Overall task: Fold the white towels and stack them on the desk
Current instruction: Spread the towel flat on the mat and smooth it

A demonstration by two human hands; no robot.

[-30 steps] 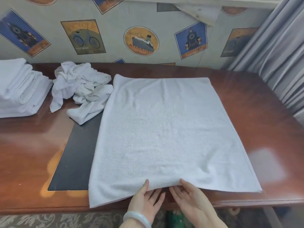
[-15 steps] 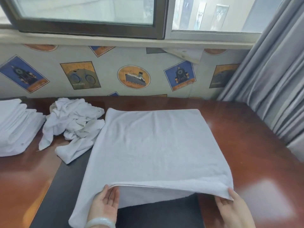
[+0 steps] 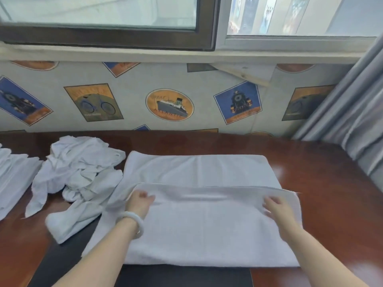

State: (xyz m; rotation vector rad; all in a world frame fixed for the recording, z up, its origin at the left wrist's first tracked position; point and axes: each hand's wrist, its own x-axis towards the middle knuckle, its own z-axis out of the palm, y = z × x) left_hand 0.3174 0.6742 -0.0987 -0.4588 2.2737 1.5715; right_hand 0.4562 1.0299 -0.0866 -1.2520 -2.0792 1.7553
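Note:
A white towel (image 3: 207, 230) lies spread on the dark wooden desk (image 3: 331, 193), its near half carried over the far half, with the raised edge short of the far edge. My left hand (image 3: 139, 203), with a pale bangle on the wrist, grips the folded edge at its left corner. At the right corner my right hand (image 3: 276, 207) holds the same edge. A heap of crumpled white towels (image 3: 78, 181) sits to the left, touching the spread towel. Folded white towels (image 3: 12, 179) are stacked at the far left, cut off by the frame.
A black mat (image 3: 182, 275) lies under the towel near the desk's front. A wall with poster prints (image 3: 170, 104) and a window stand behind the desk. Grey curtains (image 3: 356, 129) hang at the right. Bare desk shows to the right of the towel.
Both hands lifted the towel's near edge, spread apart to its corners and carried it away from me over the far half. The camera tilted up, showing the window.

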